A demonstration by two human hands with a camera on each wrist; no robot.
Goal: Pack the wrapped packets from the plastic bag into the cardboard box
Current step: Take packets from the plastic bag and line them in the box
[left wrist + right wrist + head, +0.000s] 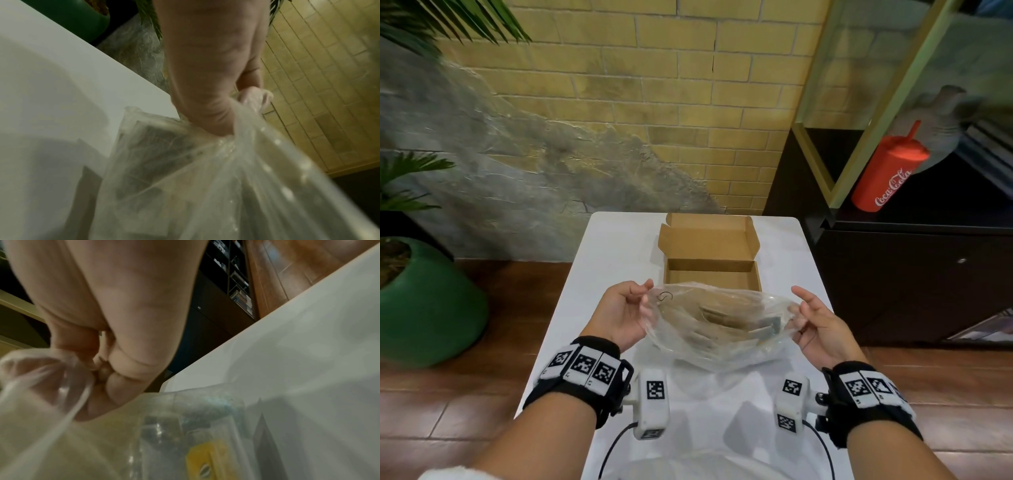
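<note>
A clear plastic bag (717, 323) hangs stretched between my two hands above the white table (616, 246). Several brown wrapped packets (726, 313) lie inside it. My left hand (635, 303) pinches the bag's left rim, and my right hand (799, 315) pinches its right rim. Beyond the bag sits the cardboard box (710, 274), lid flap raised, its inside bare where visible. The left wrist view shows my left hand (224, 129) gripping the bag (205, 186) with a packet (156, 155) inside. In the right wrist view my right hand (96, 376) pinches the film (51, 402).
A green planter (424, 305) with a palm stands on the wooden floor at left. A dark cabinet (914, 284) stands right of the table, with a red cola cup (887, 174) on it. A brick wall (654, 102) is behind.
</note>
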